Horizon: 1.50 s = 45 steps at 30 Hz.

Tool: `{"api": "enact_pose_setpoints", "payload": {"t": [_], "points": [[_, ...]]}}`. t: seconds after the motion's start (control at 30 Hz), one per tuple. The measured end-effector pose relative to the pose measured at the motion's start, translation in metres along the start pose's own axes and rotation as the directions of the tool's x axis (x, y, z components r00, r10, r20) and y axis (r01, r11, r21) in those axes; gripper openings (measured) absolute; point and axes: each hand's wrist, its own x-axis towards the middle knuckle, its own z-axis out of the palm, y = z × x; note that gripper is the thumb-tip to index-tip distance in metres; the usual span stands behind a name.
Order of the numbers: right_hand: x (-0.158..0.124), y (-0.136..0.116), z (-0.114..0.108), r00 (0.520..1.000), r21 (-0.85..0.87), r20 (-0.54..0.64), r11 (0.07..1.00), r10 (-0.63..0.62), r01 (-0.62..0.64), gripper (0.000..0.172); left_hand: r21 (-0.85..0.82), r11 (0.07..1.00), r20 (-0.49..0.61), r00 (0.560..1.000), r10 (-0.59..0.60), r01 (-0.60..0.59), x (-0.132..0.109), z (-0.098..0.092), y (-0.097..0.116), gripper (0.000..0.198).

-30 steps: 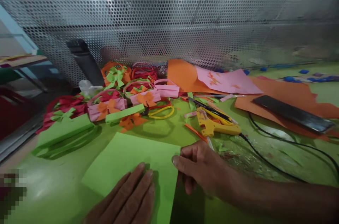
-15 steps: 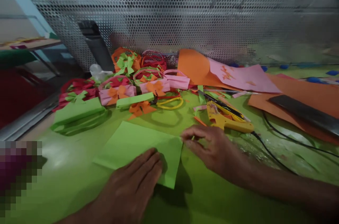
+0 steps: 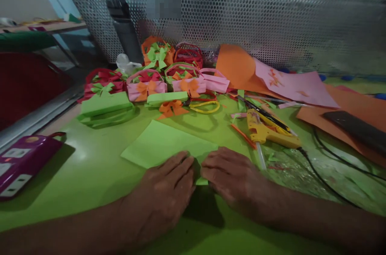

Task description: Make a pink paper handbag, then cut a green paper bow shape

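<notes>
Largest, the green table [image 3: 96, 174] spreads over the lower frame; its shine suggests a slick top, on which anything pressed sideways might slide. The metal screen [image 3: 256, 14] stands across the upper frame, and the bags [image 3: 188, 86] crowd along its foot, left of centre; paper shoved too far upward could jostle the nearest ones. The green paper [image 3: 169, 142] lies mid-frame, its lower right part under both hands. The left hand [image 3: 171, 190] rests over it, fingers straight and close together; the right hand [image 3: 232, 174] has its fingers bent over the right edge, but the thumb is hidden, so I cannot tell whether that grip pinches it. If one hand bears down harder than the other, the paper could swivel or take a slanted crease. At the left edge, the power strip [image 3: 27, 162] could be knocked by a wide sweep of the left arm. The gun [image 3: 271, 134] lies right of centre, near the right hand; whether it is hot does not show, yet a careless reach might burn. Its cord [image 3: 328, 186] runs toward the right forearm [image 3: 307, 215], which could snag it and drag the gun. Smallest, a scrap [image 3: 244, 136] slipping beneath the paper could dent it.
</notes>
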Motion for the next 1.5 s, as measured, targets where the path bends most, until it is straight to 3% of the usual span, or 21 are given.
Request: {"api": "enact_pose_setpoints", "payload": {"t": [0.2, 0.3, 0.4, 0.57, 0.83, 1.03, 1.17, 1.27, 1.5], "points": [[-0.003, -0.006, -0.004, 0.999, -0.067, 0.017, 0.997, -0.044, 0.045, 0.019, -0.024, 1.000, 0.154, 0.988, 0.004, 0.000, -0.008, 0.004, 0.003, 0.023], [-0.006, -0.010, -0.010, 0.986, -0.127, 0.135, 0.986, -0.094, 0.111, 0.019, -0.081, 0.995, 0.202, 0.979, -0.035, 0.052, -0.007, -0.004, 0.004, 0.029], [-0.008, -0.015, -0.014, 0.971, -0.172, 0.222, 0.976, -0.091, 0.131, 0.023, -0.113, 0.987, 0.309, 0.948, -0.072, 0.112, -0.008, -0.017, 0.003, 0.049], [-0.011, -0.022, -0.011, 0.965, -0.187, 0.262, 0.980, -0.022, 0.073, 0.041, -0.167, 0.985, 0.442, 0.896, 0.034, 0.045, -0.013, -0.030, -0.004, 0.076], [-0.014, -0.025, -0.016, 0.964, -0.211, 0.265, 0.974, -0.029, 0.087, 0.038, -0.283, 0.956, 0.549, 0.830, 0.095, 0.077, -0.015, -0.038, -0.014, 0.084], [-0.019, -0.024, -0.014, 0.973, -0.204, 0.228, 0.975, -0.040, 0.088, 0.040, -0.218, 0.971, 0.535, 0.844, 0.034, 0.099, -0.034, -0.045, -0.020, 0.084], [-0.007, -0.033, -0.007, 0.963, -0.243, 0.264, 0.970, 0.055, 0.011, 0.058, -0.202, 0.973, 0.503, 0.864, 0.005, 0.112, -0.037, -0.049, -0.019, 0.084], [0.004, -0.040, -0.003, 0.954, -0.299, 0.268, 0.953, 0.131, -0.047, 0.063, -0.180, 0.979, 0.495, 0.869, 0.002, 0.100, -0.036, -0.052, -0.017, 0.079], [-0.004, -0.041, 0.002, 0.991, -0.380, 0.099, 0.924, 0.085, -0.041, 0.054, -0.215, 0.967, 0.454, 0.891, -0.022, 0.134, -0.045, -0.044, -0.018, 0.081]]}}
